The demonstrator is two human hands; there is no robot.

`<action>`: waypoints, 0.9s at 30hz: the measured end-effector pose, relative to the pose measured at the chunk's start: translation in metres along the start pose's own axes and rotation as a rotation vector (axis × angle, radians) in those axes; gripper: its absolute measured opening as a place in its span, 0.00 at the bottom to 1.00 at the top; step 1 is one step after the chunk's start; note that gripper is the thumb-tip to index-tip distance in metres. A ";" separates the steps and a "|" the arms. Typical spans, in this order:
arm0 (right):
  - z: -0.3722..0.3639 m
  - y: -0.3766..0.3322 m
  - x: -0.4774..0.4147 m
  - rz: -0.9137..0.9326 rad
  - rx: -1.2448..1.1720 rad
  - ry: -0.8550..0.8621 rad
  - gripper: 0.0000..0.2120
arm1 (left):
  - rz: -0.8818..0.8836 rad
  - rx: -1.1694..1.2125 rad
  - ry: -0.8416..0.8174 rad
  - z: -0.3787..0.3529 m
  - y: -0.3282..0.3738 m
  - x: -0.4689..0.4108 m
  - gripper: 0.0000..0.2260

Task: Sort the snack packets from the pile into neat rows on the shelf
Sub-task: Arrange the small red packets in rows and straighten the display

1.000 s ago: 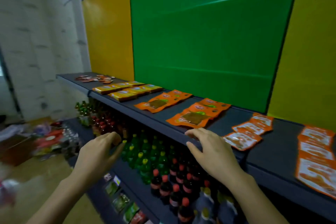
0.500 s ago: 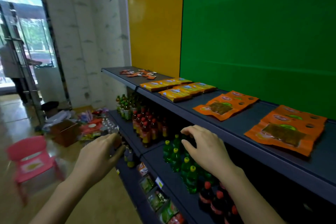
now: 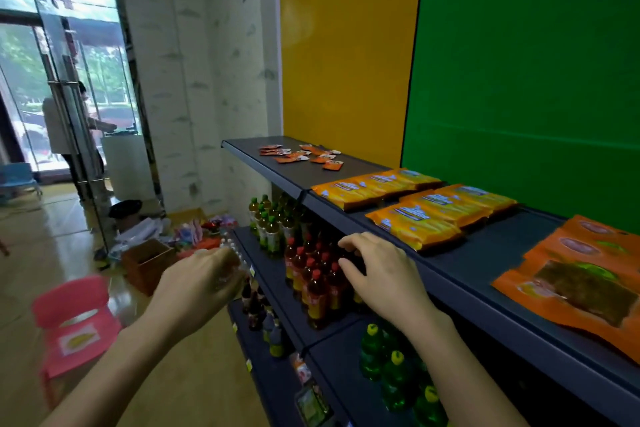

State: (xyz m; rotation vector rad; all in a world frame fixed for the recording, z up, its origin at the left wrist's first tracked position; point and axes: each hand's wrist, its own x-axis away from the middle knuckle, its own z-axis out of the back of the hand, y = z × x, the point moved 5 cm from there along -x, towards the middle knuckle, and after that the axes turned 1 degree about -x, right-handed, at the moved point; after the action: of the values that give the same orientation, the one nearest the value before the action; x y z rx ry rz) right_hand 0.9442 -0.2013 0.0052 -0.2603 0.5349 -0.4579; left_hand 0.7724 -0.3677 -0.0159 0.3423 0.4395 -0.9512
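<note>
A loose pile of small orange packets [image 3: 300, 154] lies scattered at the far left end of the dark top shelf [image 3: 460, 262]. Two rows of yellow-orange snack packets [image 3: 415, 208] lie beside it, and larger orange packets [image 3: 585, 274] lie at the right. My right hand [image 3: 384, 274] hovers in front of the shelf's front edge, fingers spread, holding nothing. My left hand [image 3: 204, 279] hangs in the aisle to the left, below the shelf, fingers loosely curled and empty. Both hands are well short of the scattered pile.
Lower shelves hold several red-capped and green bottles [image 3: 311, 274]. A pink plastic chair [image 3: 74, 322] stands in the aisle at the left, with a cardboard box [image 3: 149, 262] and loose goods on the floor behind it. A person [image 3: 65, 128] stands by the glass door.
The view has swung left along the shelf, bringing the scattered pile and the doorway into sight. Both hands travelled left with it, still empty; the right hand has come off the shelf edge.
</note>
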 end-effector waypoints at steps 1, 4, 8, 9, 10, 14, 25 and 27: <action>-0.005 -0.002 -0.016 0.006 -0.002 0.009 0.16 | 0.001 0.006 0.015 -0.003 -0.007 -0.013 0.09; -0.026 -0.007 -0.059 0.007 -0.020 0.004 0.15 | 0.013 0.021 0.016 -0.021 -0.030 -0.046 0.10; -0.057 -0.012 -0.102 0.017 -0.018 -0.007 0.14 | -0.002 0.057 0.017 -0.048 -0.060 -0.077 0.09; -0.066 -0.014 -0.114 0.017 -0.020 -0.002 0.14 | -0.002 0.066 0.011 -0.056 -0.071 -0.087 0.09; -0.076 -0.016 -0.126 0.015 -0.022 -0.003 0.14 | 0.001 0.074 0.000 -0.064 -0.083 -0.096 0.09; -0.119 -0.025 -0.179 -0.016 -0.026 0.003 0.12 | -0.003 0.097 -0.012 -0.096 -0.139 -0.137 0.09; -0.189 -0.055 -0.343 -0.199 0.004 0.118 0.10 | -0.179 0.122 -0.015 -0.133 -0.285 -0.279 0.08; -0.195 -0.054 -0.362 -0.238 0.023 0.125 0.10 | -0.208 0.149 -0.011 -0.142 -0.299 -0.302 0.08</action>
State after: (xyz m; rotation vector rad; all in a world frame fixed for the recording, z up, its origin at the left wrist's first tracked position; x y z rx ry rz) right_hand 0.5431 -0.0965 0.0179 -0.2756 0.6231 -0.7149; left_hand 0.3399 -0.2506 -0.0124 0.4317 0.4000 -1.1918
